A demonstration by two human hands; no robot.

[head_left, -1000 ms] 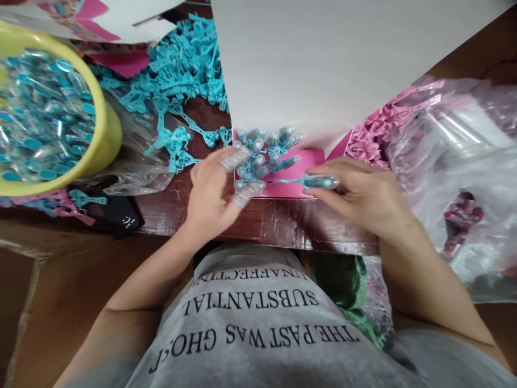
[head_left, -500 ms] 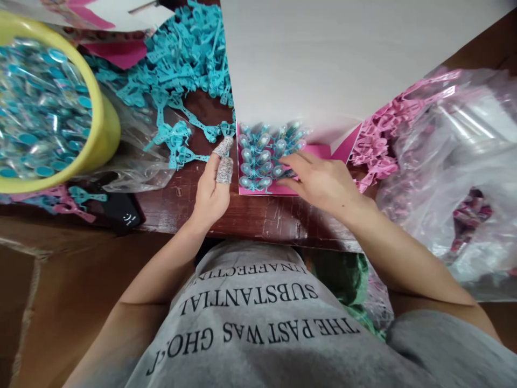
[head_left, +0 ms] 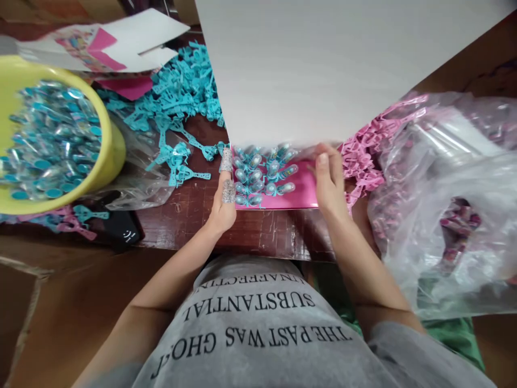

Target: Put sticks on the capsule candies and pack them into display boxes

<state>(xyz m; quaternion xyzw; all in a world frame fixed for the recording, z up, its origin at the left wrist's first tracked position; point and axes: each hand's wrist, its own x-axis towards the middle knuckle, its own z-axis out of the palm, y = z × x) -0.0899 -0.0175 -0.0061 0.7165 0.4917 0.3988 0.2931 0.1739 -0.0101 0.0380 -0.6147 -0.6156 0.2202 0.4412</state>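
Note:
A pink-and-white cardboard box (head_left: 305, 196) lies on the table in front of me, its tall white lid (head_left: 299, 70) raised at the back. Rows of teal pieces with clear, glitter-filled capsule tops (head_left: 254, 175) fill its left and middle parts. My left hand (head_left: 226, 202), grey tape round two of its fingers, grips the box's left side. At the right side is my right hand (head_left: 331, 180), thumb towards the inside and fingers curled at the wall. The outer fingers of both hands are partly hidden.
A yellow tub (head_left: 109, 156) of teal-ended capsules stands left. Behind it are teal plastic clips (head_left: 186, 86) and printed card (head_left: 133, 37). Pink clips (head_left: 363, 151) and clear plastic bags (head_left: 436, 215) lie right. A black item (head_left: 123, 229) sits at the front left edge.
My right hand has left the capsule pieces and moved right to the box's right wall. The pink side flap there is now hidden. My left hand stays at the left side.

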